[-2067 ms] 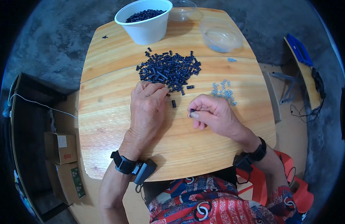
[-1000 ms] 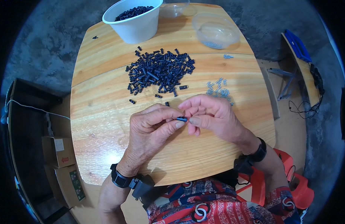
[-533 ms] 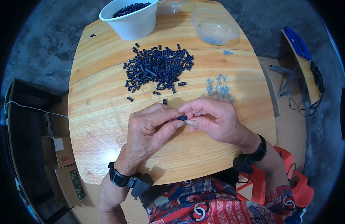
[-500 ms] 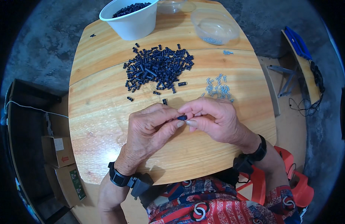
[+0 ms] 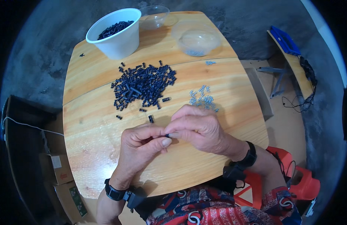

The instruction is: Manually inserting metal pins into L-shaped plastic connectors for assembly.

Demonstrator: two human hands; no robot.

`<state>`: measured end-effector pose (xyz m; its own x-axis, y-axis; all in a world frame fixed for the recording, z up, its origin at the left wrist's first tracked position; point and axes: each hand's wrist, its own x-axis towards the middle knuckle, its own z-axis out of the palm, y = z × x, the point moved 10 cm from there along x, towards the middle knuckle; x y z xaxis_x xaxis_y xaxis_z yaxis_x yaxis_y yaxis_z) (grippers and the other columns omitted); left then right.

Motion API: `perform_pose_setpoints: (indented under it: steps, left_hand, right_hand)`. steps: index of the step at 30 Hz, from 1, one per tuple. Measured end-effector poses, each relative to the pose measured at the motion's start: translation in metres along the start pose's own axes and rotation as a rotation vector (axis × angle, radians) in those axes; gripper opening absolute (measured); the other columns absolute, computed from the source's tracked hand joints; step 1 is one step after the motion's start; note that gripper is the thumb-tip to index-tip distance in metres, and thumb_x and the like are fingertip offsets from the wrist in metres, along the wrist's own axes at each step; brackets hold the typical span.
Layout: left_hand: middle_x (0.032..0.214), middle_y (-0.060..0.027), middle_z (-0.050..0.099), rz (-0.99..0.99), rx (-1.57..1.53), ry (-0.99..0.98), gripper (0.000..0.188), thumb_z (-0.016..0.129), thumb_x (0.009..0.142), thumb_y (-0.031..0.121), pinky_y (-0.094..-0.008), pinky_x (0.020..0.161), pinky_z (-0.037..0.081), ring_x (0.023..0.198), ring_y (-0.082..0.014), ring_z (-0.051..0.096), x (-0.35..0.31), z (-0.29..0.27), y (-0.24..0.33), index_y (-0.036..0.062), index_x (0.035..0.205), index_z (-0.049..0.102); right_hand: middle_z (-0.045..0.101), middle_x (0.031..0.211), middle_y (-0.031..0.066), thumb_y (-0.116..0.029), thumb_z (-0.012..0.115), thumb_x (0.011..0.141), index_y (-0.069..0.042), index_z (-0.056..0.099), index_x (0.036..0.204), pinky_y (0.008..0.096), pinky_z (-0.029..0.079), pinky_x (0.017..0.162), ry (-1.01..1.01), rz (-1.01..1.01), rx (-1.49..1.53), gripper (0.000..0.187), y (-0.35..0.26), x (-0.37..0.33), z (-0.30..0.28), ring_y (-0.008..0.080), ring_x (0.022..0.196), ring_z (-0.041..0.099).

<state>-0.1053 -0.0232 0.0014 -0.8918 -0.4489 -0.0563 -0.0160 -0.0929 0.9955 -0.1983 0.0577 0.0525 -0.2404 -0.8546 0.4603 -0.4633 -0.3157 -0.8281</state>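
Over the near half of the wooden table, my left hand (image 5: 142,143) and my right hand (image 5: 197,129) meet fingertip to fingertip. Between them is a small black plastic part (image 5: 167,135), mostly covered by the fingers. Thumb and forefinger of the left hand pinch it; the right thumb and fingers close on its other end. Whether a screw is in it is hidden. Beyond the hands lies a heap of black cylindrical parts (image 5: 141,86), with one loose black part (image 5: 151,119) just ahead of the left hand. A pile of small silvery screws (image 5: 202,98) lies past the right hand.
At the back of the wooden table (image 5: 94,150) stand a white tub (image 5: 119,48) of black parts, a clear bowl (image 5: 199,42) with screws, and another clear bowl (image 5: 154,18). A red plastic stool (image 5: 304,185) stands at right, cardboard boxes (image 5: 62,168) at left.
The view has shifted, so the table appears lower and further left. My right fingers have closed further over the black part, which shows less now.
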Motion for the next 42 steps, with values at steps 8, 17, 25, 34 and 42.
perform_pose_setpoints:
  steps: [8,17,25,34,42]
  left_hand:
    - [0.081,-0.0094,0.068,-0.201,-0.507,-0.05,0.015,0.073,0.08,0.006,-0.0219,0.055,0.049,0.061,-0.011,0.06,-0.005,0.005,-0.025,-0.0012,0.093,0.071]
    - [0.08,-0.0095,0.067,-0.242,-0.629,-0.049,0.014,0.069,0.084,0.008,-0.0205,0.05,0.045,0.061,-0.0099,0.058,-0.01,0.013,-0.024,-0.0018,0.094,0.07]
    - [0.074,-0.0106,0.067,-0.388,-0.696,-0.112,0.019,0.07,0.081,0.006,-0.0223,0.045,0.046,0.057,-0.0119,0.06,-0.014,0.009,-0.039,-0.0047,0.098,0.068]
    - [0.071,-0.0102,0.066,-0.374,-0.586,-0.209,0.015,0.071,0.08,0.002,-0.0216,0.044,0.047,0.055,-0.0119,0.06,-0.015,0.014,-0.034,-0.0041,0.093,0.069]
    - [0.073,-0.0106,0.068,-0.297,-0.462,-0.19,0.012,0.071,0.08,0.003,-0.0212,0.045,0.049,0.054,-0.0112,0.061,-0.014,0.01,-0.027,-0.0036,0.091,0.07]
  right_hand:
    - [0.061,0.093,0.0094,-0.002,0.075,0.072,-0.001,0.068,0.101,0.0255,0.052,0.061,0.0,-0.221,-0.208,0.03,-0.031,-0.007,0.009,0.0164,0.075,0.064]
    - [0.063,0.092,0.0105,-0.007,0.078,0.071,0.0,0.064,0.105,0.0266,0.052,0.057,0.053,-0.316,-0.318,0.037,-0.042,-0.009,0.003,0.0179,0.07,0.065]
    - [0.06,0.089,0.0063,-0.006,0.07,0.076,-0.007,0.066,0.109,0.0302,0.053,0.057,-0.022,-0.27,-0.125,0.033,-0.026,-0.011,0.009,0.0205,0.071,0.064]
    - [0.062,0.088,0.0084,-0.007,0.077,0.073,-0.002,0.069,0.1,0.0251,0.05,0.055,0.014,-0.255,-0.104,0.029,-0.038,-0.009,0.008,0.0165,0.066,0.063]
    - [0.064,0.073,0.0039,-0.005,0.067,0.081,0.0,0.067,0.086,0.0244,0.048,0.055,0.184,0.226,-0.051,0.006,0.034,0.015,-0.083,0.0084,0.065,0.06]
